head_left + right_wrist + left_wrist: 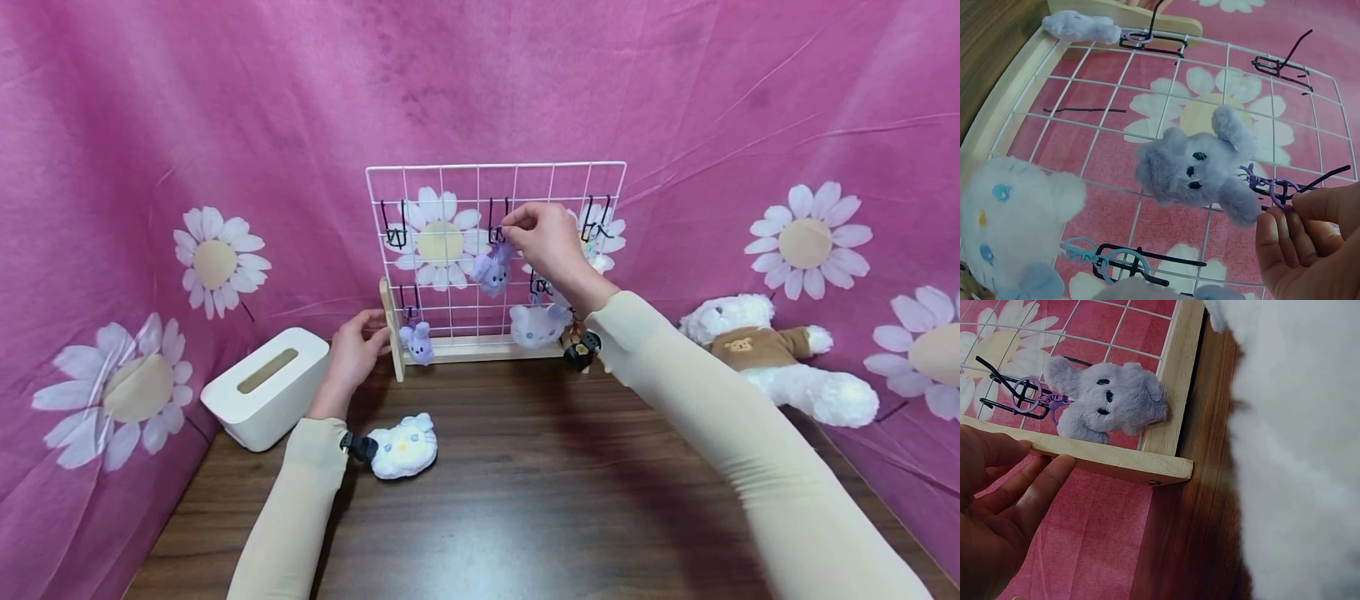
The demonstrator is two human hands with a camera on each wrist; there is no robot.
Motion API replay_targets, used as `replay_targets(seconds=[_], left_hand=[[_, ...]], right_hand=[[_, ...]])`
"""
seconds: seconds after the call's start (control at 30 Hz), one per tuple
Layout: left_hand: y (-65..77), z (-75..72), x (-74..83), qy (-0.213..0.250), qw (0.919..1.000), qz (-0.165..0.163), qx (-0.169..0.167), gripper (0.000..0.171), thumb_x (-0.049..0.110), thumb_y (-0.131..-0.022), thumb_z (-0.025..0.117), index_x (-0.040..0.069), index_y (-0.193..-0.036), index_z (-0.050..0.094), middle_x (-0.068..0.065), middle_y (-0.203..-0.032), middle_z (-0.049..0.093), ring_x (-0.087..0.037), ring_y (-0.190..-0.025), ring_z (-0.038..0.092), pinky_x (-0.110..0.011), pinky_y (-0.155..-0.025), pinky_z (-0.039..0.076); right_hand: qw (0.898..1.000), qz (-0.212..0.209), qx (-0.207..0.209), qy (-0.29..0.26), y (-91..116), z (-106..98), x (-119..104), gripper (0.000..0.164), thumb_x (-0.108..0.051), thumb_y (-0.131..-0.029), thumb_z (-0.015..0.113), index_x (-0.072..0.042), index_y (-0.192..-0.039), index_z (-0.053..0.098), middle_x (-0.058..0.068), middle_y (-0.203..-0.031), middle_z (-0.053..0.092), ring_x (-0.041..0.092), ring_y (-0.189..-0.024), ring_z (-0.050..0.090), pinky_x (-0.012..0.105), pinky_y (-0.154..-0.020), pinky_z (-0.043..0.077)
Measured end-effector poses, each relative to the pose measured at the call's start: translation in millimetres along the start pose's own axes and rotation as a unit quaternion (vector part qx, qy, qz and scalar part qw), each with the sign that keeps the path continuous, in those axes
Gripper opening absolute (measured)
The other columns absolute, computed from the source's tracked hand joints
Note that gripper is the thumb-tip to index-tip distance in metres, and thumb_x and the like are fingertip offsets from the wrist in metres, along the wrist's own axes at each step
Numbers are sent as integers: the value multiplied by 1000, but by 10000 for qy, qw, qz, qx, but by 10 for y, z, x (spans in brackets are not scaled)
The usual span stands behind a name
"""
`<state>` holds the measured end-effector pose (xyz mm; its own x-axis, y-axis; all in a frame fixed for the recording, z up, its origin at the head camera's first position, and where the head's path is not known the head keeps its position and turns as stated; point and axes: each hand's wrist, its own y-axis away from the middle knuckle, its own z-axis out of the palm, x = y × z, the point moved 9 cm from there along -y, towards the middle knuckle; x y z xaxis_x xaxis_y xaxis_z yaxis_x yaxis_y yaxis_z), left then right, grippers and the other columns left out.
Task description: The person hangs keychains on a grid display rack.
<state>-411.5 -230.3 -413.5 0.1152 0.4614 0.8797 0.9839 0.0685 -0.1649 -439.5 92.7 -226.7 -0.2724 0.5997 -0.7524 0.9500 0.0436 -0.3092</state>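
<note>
A white wire grid rack (459, 327) with a wooden base stands on the table, black hooks along it. At its upper middle hook (1329, 178), my right hand (551, 242) pinches the purple ring (1280, 199) of a lavender plush keychain (492, 273), which dangles against the grid. The ring overlaps the hook; I cannot tell if it is hung there. My left hand (355, 354) grips the rack's wooden side post (1104, 456) between thumb and fingers. Beside that post, another lavender plush keychain (1110, 397) hangs from a lower hook by its purple ring.
A white cat plush (537, 325) hangs lower right on the grid. Another white cat plush (405, 448) lies on the table by my left wrist. A white tissue box (262, 408) stands left, a white teddy bear in a brown top (757, 348) at right. The upper left hook (394, 236) is bare.
</note>
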Motion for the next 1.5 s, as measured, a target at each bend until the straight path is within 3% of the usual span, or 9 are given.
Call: replay_targets(seconds=[0.33,0.8,1.07,1.5], left_hand=[[-7,-15,15,54,10000,51,-3,39,9,-114,64,0,-151,64,-27,-138,72,-41,-121,76,-27,-88,75],[11,-5,4,3,10000,13,-4,38,9,-114,64,-1,-151,64,-28,-138,72,-41,-120,76,-38,-95,75],[9,-16,3,-19,10000,-6,11,39,9,-114,64,1,-152,64,-27,-139,72,-41,-120,77,-34,-93,75],[10,-12,5,42,10000,9,-3,39,8,-114,63,0,-152,64,-28,-140,71,-41,-121,76,-29,-92,74]], right_hand=[[9996,-88,251,107,18,-3,-31,15,-15,-107,73,-7,-117,83,14,-113,83,21,-95,72,22,-71,59],[9999,12,128,-88,48,5,8,18,-16,-108,75,-7,-121,82,14,-115,82,22,-97,74,21,-68,64],[9999,45,110,-102,93,-47,44,22,-21,-106,77,-8,-124,80,13,-115,82,22,-99,73,24,-75,62],[9989,79,121,-437,339,-68,126,21,-25,-105,81,-8,-118,83,10,-110,81,21,-97,71,23,-76,58]])
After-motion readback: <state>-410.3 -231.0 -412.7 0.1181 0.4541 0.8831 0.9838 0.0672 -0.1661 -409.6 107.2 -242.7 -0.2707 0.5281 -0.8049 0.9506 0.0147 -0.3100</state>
